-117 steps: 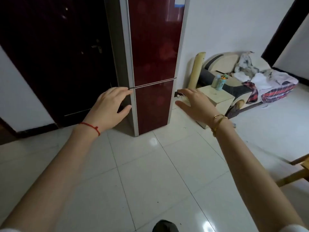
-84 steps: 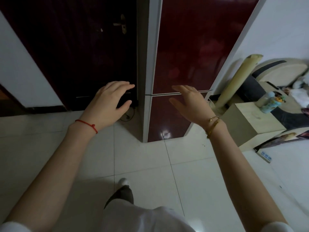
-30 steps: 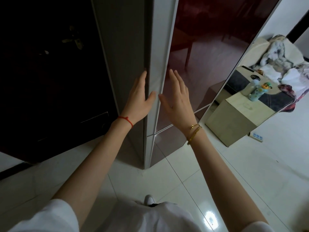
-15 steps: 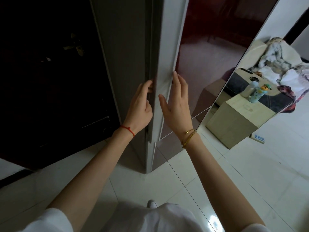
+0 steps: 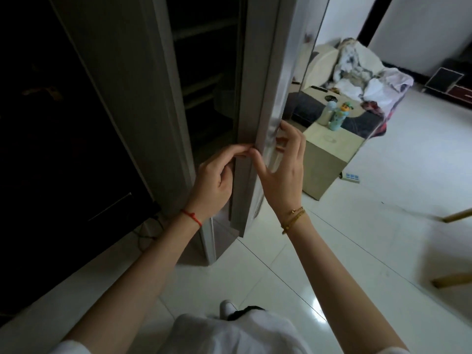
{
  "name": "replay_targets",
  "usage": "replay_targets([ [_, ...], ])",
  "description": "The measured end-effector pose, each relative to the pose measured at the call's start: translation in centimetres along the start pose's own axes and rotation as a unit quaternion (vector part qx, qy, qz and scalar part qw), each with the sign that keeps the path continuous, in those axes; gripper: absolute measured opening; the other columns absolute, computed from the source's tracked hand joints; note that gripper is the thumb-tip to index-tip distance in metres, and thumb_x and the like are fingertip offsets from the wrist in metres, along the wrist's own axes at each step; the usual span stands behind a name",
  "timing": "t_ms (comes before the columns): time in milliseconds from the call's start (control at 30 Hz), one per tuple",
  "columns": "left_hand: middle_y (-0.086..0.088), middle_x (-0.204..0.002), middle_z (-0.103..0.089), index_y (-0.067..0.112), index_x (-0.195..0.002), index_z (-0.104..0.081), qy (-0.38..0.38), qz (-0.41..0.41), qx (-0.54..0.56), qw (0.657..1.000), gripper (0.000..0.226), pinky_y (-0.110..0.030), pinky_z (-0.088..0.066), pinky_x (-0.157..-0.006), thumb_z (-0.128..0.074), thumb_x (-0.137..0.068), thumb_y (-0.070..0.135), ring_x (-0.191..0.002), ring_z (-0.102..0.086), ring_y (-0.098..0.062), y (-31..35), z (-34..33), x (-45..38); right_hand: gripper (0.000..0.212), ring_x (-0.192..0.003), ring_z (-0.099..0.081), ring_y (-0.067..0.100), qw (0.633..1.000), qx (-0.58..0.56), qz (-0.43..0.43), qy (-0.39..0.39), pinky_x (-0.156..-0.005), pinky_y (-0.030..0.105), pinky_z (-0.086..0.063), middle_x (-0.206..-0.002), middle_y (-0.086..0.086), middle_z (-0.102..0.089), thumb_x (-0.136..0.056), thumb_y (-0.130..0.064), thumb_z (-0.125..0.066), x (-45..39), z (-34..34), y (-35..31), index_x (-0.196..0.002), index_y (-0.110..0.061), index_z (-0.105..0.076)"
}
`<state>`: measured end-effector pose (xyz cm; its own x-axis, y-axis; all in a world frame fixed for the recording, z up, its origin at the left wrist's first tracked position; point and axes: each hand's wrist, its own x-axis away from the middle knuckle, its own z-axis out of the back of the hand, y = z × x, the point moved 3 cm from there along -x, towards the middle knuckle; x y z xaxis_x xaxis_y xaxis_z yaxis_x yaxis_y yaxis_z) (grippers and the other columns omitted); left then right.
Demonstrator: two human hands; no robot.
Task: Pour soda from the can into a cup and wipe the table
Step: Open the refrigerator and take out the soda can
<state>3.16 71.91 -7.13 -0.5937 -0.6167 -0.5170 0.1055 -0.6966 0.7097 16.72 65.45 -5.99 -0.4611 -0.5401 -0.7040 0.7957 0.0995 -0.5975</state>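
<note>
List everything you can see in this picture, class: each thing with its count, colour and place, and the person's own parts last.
fridge door: one, dark red front with a silver edge, centre, partly open
shelves: several, dim, inside the fridge
dark door: one, left
cabinet: one, beige, right of the fridge
bottles: two, pale and green, on the cabinet
clothes: a pile, mostly white, upper right
power strip: one, white, on the floor
floor: white tiles
left hand: fingers curled round the door's edge, red string at the wrist
right hand: fingers on the door's front, gold bracelets
</note>
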Motion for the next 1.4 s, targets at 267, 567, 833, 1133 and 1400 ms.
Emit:
replay_targets([
  [267,-0.011,-0.122,-0.058,0.01,-0.121,-0.064,0.042,-0.098,-0.076,0.991,0.042,-0.008,-0.035,-0.101,-0.05,-0.086,-0.011,-0.12,-0.046,-0.013,2.7,-2.5,-2.1,0.06,-0.121,-0.053,0.021,0.998,0.061,-0.013,0.014,-0.098,0.037,-0.049,-0.138,0.01,-0.048,-0.093,-0.028,-0.06,1.0,4.9,2.2,-0.144,-0.003,-0.039],
  [567,-0.007,-0.139,-0.043,0.007,-0.132,-0.055,0.08,-0.121,-0.074,0.987,0.05,-0.025,-0.035,-0.112,-0.059,-0.084,-0.008,-0.134,-0.039,-0.022,4.2,-5.4,-3.6,0.046,-0.11,-0.057,0.024,0.993,0.089,-0.061,0.051,-0.094,0.041,-0.05,-0.126,0.012,-0.058,-0.101,-0.027,-0.04,2.0,10.1,6.1,-0.139,0.0,-0.044],
  [833,-0.013,-0.149,-0.04,0.003,-0.143,-0.043,0.044,-0.15,-0.09,0.984,0.065,-0.05,-0.036,-0.113,-0.057,-0.081,-0.01,-0.144,-0.027,-0.02,6.0,-10.3,-5.9,0.033,-0.076,-0.048,0.003,0.987,0.079,-0.114,0.085,-0.075,0.006,-0.039,-0.096,0.009,-0.058,-0.104,-0.018,-0.036,1.5,15.2,9.8,-0.125,0.004,-0.048],
  [1133,-0.013,-0.137,-0.053,0.004,-0.138,-0.052,0.059,-0.163,-0.092,0.981,0.059,-0.05,-0.044,-0.102,-0.049,-0.08,-0.006,-0.128,-0.047,-0.029,8.9,-16.3,-8.4,0.022,-0.062,-0.045,-0.001,0.983,0.034,-0.143,0.106,-0.061,0.014,-0.033,-0.077,-0.012,-0.045,-0.103,-0.012,-0.036,-0.7,20.7,15.4,-0.111,0.003,-0.05],
  [1400,-0.003,-0.13,-0.06,0.013,-0.135,-0.058,0.084,-0.154,-0.11,0.978,0.062,-0.042,-0.045,-0.098,-0.047,-0.079,-0.01,-0.118,-0.051,-0.025,11.9,-22.1,-10.8,0.02,-0.06,-0.044,-0.004,0.984,0.001,-0.145,0.107,-0.058,0.009,-0.032,-0.071,-0.016,-0.045,-0.102,-0.007,-0.035,-3.7,25.5,21.8,-0.108,0.004,-0.051],
])
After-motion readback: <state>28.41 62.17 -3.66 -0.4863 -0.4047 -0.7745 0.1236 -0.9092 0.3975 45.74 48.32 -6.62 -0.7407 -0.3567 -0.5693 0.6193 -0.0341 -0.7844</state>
